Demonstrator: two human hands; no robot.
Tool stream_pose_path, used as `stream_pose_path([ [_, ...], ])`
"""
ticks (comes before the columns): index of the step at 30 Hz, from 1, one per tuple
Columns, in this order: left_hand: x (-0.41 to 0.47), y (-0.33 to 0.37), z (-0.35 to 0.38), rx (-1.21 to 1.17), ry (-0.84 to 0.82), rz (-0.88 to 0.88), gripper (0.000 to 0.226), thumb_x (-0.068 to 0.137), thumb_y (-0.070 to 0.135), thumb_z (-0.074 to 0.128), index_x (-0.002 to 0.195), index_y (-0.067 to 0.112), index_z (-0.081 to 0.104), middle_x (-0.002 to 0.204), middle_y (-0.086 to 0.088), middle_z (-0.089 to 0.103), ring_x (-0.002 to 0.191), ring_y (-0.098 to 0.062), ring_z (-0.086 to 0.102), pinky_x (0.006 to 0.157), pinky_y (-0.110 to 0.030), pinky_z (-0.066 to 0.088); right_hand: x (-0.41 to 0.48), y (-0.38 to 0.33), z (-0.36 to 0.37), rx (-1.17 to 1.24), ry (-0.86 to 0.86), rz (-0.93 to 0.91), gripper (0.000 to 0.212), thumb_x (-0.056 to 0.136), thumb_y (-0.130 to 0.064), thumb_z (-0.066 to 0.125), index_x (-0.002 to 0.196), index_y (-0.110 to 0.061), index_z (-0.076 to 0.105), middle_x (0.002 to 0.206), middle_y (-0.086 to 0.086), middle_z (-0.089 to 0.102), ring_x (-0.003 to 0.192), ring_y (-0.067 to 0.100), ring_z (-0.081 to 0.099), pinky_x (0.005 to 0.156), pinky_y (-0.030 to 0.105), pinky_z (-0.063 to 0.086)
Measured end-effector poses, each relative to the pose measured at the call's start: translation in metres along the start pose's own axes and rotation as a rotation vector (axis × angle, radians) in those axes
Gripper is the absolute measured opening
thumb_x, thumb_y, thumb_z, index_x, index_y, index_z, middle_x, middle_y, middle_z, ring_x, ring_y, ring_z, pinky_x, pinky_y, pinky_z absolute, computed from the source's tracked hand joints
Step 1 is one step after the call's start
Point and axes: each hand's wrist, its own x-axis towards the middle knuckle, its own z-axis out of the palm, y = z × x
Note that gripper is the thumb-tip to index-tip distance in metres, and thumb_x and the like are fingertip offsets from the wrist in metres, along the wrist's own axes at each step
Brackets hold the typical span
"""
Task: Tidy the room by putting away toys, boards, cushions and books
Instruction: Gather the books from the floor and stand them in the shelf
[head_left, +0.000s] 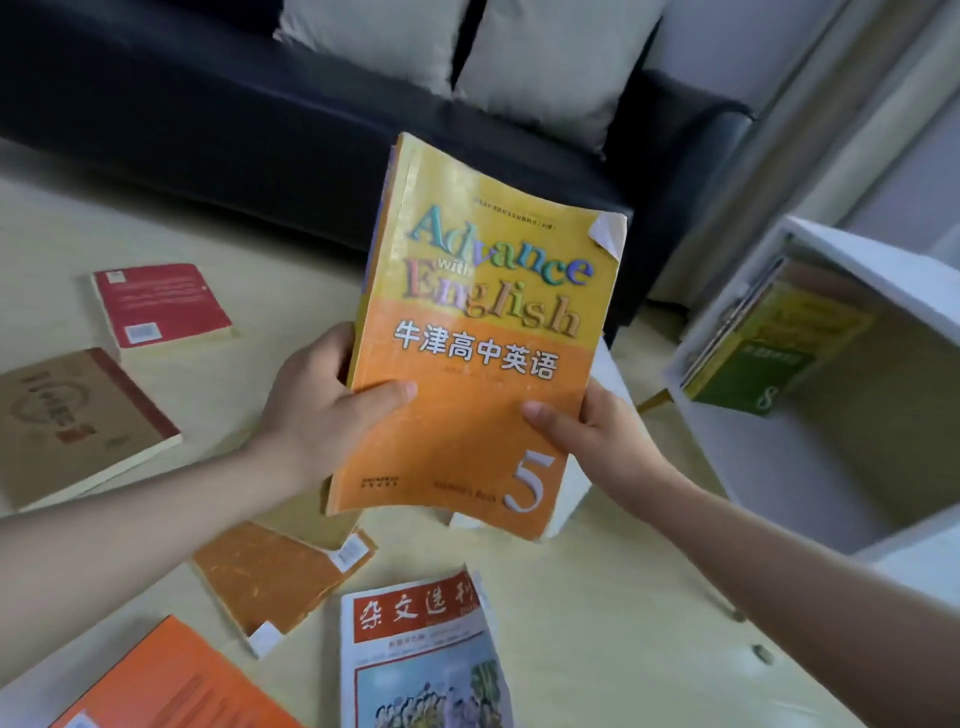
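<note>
Head view: the camera is looking down over two bare forearms at a yellow-and-orange textbook (478, 338), which is being held up above the floor (597, 597).
Textbook: it is facing the camera with its front cover showing "Advance with English" and a large 5. It is tilting slightly, and its top right corner is curling back.
Left hand (322, 405): it is gripping the book's left edge near the spine, the thumb pressing flat on the orange cover and the fingers wrapping round behind.
Right hand (587, 426): it is pinching the lower right edge, with the thumb lying on the cover and the fingers hidden behind the book.
Book and hands: the book is sitting between the two hands, clamped from both sides and touching nothing else that can be seen.
White shelf unit (810, 467): it is standing to the right, with a green book (769, 353) leaning inside among a few others.
Floor: a red book (161, 304), a brown book (78, 421), an orange-brown book (275, 577), a magazine (421, 654) and an orange book (171, 686) are lying scattered to the left of and below the hands.
Behind: a dark sofa (260, 130) is carrying two pale cushions (561, 57).
</note>
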Motion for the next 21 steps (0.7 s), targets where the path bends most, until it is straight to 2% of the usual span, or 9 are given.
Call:
stream_pose_path([
  [2, 0.009, 0.025, 0.040, 0.003, -0.023, 0.035, 0.030, 0.067, 0.041, 0.065, 0.095, 0.037, 0.059, 0.093, 0.022, 0.066, 0.083, 0.006, 0.061, 0.066, -0.015, 0.045, -0.005, 0.017, -0.040, 0.066, 0.081, 0.010, 0.028, 0.088, -0.037, 0.065, 0.115, -0.030, 0.062, 0.103, -0.015, 0.072, 0.090, 0.002, 0.069, 0.077, 0.021, 0.056],
  [5, 0.020, 0.054, 0.103, 0.003, -0.041, 0.075, 0.028, 0.067, 0.040, 0.065, 0.094, 0.039, 0.057, 0.091, 0.024, 0.065, 0.082, 0.013, 0.058, 0.059, -0.004, 0.039, -0.007, 0.048, -0.092, 0.158, 0.196, 0.033, 0.025, 0.088, -0.031, 0.067, 0.113, -0.027, 0.063, 0.101, -0.013, 0.073, 0.089, 0.004, 0.070, 0.077, 0.024, 0.056],
  [9, 0.033, 0.083, 0.192, 0.009, -0.059, 0.092, 0.022, 0.066, 0.041, 0.064, 0.087, 0.042, 0.056, 0.087, 0.025, 0.064, 0.079, 0.014, 0.058, 0.061, -0.009, 0.039, -0.002, 0.096, -0.161, 0.238, 0.305, 0.062, 0.022, 0.088, -0.025, 0.067, 0.110, -0.023, 0.065, 0.100, -0.010, 0.073, 0.091, 0.008, 0.070, 0.080, 0.028, 0.057],
  [14, 0.043, 0.093, 0.283, 0.024, -0.119, 0.073, 0.027, 0.068, 0.043, 0.063, 0.093, 0.042, 0.055, 0.094, 0.023, 0.064, 0.086, 0.001, 0.060, 0.066, -0.018, 0.042, 0.008, 0.156, -0.217, 0.287, 0.393, 0.130, 0.020, 0.089, -0.019, 0.066, 0.108, -0.022, 0.066, 0.101, -0.008, 0.072, 0.093, 0.010, 0.068, 0.083, 0.030, 0.054],
  [18, 0.054, 0.091, 0.329, 0.097, -0.160, 0.059, 0.027, 0.073, 0.041, 0.068, 0.097, 0.040, 0.056, 0.097, 0.022, 0.064, 0.090, -0.003, 0.061, 0.069, -0.022, 0.046, 0.019, 0.197, -0.241, 0.309, 0.428, 0.197, 0.015, 0.088, -0.018, 0.065, 0.100, -0.027, 0.069, 0.096, -0.010, 0.074, 0.091, 0.012, 0.070, 0.087, 0.037, 0.055],
  [21, 0.060, 0.094, 0.350, 0.171, -0.192, 0.019, 0.041, 0.068, 0.048, 0.063, 0.105, 0.030, 0.059, 0.100, 0.013, 0.067, 0.091, -0.012, 0.062, 0.076, -0.035, 0.052, 0.020, 0.214, -0.249, 0.340, 0.437, 0.246, 0.018, 0.083, -0.026, 0.065, 0.100, -0.027, 0.070, 0.097, -0.009, 0.075, 0.091, 0.015, 0.071, 0.088, 0.045, 0.055],
])
